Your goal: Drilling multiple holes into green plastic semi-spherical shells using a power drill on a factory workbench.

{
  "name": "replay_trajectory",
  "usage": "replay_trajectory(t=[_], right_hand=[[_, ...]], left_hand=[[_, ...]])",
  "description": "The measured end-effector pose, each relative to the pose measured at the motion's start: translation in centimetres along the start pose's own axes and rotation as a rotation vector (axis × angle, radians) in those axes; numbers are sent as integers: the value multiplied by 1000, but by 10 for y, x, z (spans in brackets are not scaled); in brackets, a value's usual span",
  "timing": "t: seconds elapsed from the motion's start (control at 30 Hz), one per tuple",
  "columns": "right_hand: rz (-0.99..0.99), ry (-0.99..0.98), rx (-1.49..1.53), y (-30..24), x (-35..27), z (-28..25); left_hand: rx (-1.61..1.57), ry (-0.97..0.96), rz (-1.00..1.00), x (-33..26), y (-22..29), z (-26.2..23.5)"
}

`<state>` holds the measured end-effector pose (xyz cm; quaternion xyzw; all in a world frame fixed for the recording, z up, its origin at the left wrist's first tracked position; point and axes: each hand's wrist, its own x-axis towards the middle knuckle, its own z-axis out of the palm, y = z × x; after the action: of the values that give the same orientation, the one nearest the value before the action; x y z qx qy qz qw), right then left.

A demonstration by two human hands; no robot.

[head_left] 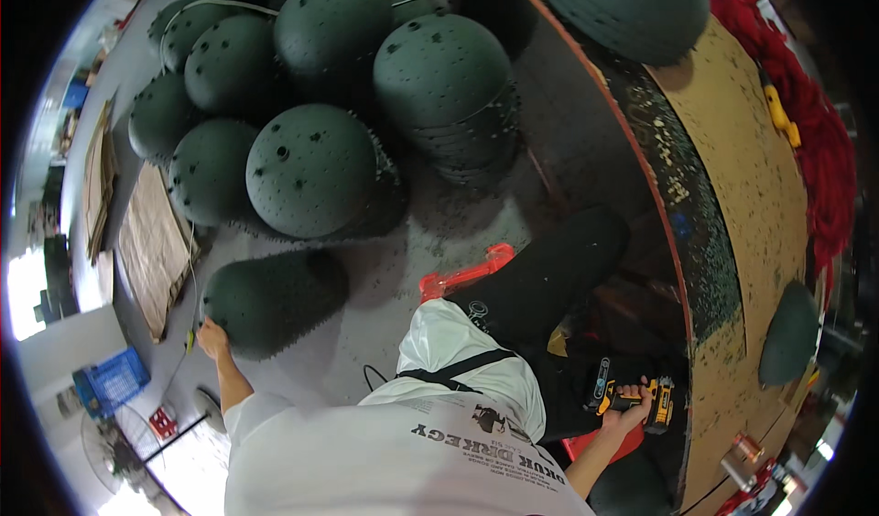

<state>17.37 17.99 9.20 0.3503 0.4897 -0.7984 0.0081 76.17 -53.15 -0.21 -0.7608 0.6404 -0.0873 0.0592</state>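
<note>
- The person's white shirt point(403, 452) fills the lower middle of the view, with a black strap across the chest and dark trousers running up toward the table.
- The right hand point(632, 408) is closed around the grip of a yellow-and-black cordless drill point(641, 399), held low beside the thigh, just short of the near edge of the round wooden table point(732, 177); little room is left between drill and table edge.
- The left hand point(212, 337) reaches out to the person's left and rests on the lower rim of a dark green dome-shaped shell point(270, 301) lying on the grey floor point(403, 278). The fingers look curled at the rim, but I cannot tell whether they grip it.
- A red plastic piece point(462, 276) lies on the floor just beyond the knee, with a bare strip of floor between it and the shell.
- Flattened cardboard point(156, 246) lies along the floor's left side, and a blue crate point(112, 380) sits nearer, at the lower left.
- Farther off, stacks of the same green domes point(316, 173) stand packed together, touching one another, leaving only narrow gaps.
- On the table, one dome point(789, 333) sits near the right rim and another point(632, 8) at the far end; a yellow tool point(780, 118) lies by a heap of red material point(819, 141) along the far edge.
</note>
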Motion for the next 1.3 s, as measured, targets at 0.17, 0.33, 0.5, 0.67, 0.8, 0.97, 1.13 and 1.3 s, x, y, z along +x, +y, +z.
replay_trajectory(t=[0.17, 0.33, 0.5, 0.67, 0.8, 0.97, 1.13, 1.3], right_hand=[[22, 24, 43, 0, 5, 1], [-2, 40, 88, 2, 6, -12], [-45, 16, 157, 5, 0, -27], [-103, 84, 197, 10, -14, -44], [-109, 93, 298, 21, -28, -67], [-167, 204, 462, 46, -62, -99], [-228, 267, 547, 73, -91, -119], [-282, 289, 619, 86, -103, -128]], left_hand=[[78, -174, -34, 12, 5, -17], [-120, 164, -167, 63, 71, -76], [-697, 276, 524, 106, 312, -249], [-1071, 226, 1459, -41, 619, -412], [-779, 547, 1756, -168, 811, -492], [-346, 282, 1536, -213, 978, -545], [-309, 373, 1536, -206, 1049, -539], [-183, 489, 1550, -221, 1018, -557]])
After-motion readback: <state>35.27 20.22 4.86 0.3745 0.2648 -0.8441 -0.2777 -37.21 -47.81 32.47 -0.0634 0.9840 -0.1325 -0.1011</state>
